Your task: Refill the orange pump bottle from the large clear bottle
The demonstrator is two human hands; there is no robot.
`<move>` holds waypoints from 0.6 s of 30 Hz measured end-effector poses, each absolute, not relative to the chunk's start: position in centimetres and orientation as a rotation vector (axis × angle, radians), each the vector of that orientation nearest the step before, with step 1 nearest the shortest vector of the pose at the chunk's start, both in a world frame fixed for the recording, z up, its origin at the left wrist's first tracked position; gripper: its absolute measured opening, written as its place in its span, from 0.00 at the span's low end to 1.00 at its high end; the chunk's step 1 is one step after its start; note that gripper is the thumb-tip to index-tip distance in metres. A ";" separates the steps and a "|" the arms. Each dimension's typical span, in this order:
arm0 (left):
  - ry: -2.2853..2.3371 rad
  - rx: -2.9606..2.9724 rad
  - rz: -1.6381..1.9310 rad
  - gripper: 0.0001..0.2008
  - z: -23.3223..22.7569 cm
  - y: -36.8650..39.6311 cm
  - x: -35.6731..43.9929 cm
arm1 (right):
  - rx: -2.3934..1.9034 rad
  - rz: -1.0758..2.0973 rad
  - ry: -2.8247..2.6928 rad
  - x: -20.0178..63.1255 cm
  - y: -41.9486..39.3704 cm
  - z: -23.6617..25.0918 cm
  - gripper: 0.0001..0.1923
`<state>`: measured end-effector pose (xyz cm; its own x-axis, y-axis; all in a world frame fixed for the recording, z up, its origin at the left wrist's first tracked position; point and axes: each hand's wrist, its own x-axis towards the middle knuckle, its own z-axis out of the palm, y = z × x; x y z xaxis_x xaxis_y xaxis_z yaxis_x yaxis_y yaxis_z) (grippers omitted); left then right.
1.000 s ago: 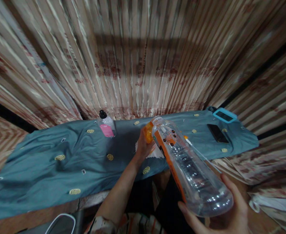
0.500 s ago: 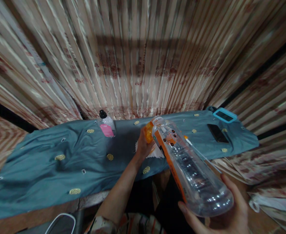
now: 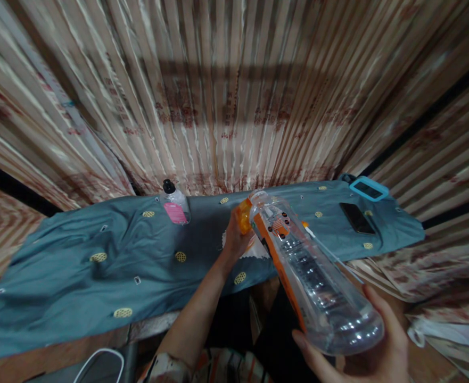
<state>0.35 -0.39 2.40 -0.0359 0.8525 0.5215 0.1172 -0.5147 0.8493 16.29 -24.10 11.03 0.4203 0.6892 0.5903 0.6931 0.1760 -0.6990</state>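
Note:
My right hand point(image 3: 372, 346) is wrapped round the base of a large clear plastic bottle point(image 3: 318, 282) with an orange label. The bottle is tilted, its open mouth pointing away and to the left. At the mouth, my left hand point(image 3: 237, 239) grips a small orange see-through object point(image 3: 244, 215); its kind I cannot make out. Mouth and orange object meet or nearly meet; which, I cannot tell. Partly hidden behind my left hand and the bottle, a white packet point(image 3: 258, 251) with zigzag edges lies on the cloth.
A blue-green patterned cloth point(image 3: 146, 244) covers the narrow surface. On it stands a small clear bottle point(image 3: 175, 206) with a black cap and pink label. To the right lie a black phone point(image 3: 357, 218) and a light-blue-framed device point(image 3: 369, 188). A striped curtain point(image 3: 234, 106) hangs close behind.

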 end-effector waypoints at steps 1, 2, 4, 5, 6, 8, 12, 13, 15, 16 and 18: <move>1.042 1.649 1.605 0.28 2.4 -0.4 0.4 | -1.533 0.006 -1.265 16.2 -24.2 11.1 0.62; 1.054 1.644 1.603 0.29 2.4 -0.4 0.4 | -1.545 0.015 -1.249 16.1 -24.2 11.2 0.61; 1.064 1.639 1.600 0.29 2.4 -0.4 0.4 | -1.559 0.025 -1.226 16.1 -24.2 11.3 0.62; 1.060 1.638 1.598 0.29 2.5 -0.4 0.3 | -1.559 0.025 -1.228 16.1 -24.2 11.2 0.62; 1.053 1.639 1.595 0.29 2.5 -0.4 0.3 | -1.554 0.026 -1.242 16.2 -24.1 11.2 0.62; 1.047 1.642 1.585 0.29 2.5 -0.5 0.3 | -1.536 0.026 -1.272 16.4 -24.1 11.0 0.63; 1.047 1.637 1.587 0.28 2.7 -0.5 0.3 | -1.543 0.037 -1.236 16.5 -24.1 10.6 0.61; 1.045 1.639 1.589 0.28 2.7 -0.5 0.3 | -1.532 0.037 -1.242 16.6 -24.1 10.6 0.61; 1.048 1.643 1.594 0.28 2.7 -0.5 0.4 | -1.508 0.038 -1.265 16.8 -24.1 10.4 0.62; 1.052 1.645 1.594 0.28 2.7 -0.5 0.4 | -1.496 0.036 -1.280 16.9 -24.2 10.3 0.63; 1.060 1.643 1.594 0.28 2.7 -0.5 0.4 | -1.485 0.032 -1.296 17.1 -24.2 10.2 0.63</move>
<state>0.37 -0.53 2.72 -0.0451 0.8629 0.5033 0.1304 -0.4944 0.8594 17.12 -24.18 10.24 0.3987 0.7035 0.5883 0.6733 0.2110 -0.7086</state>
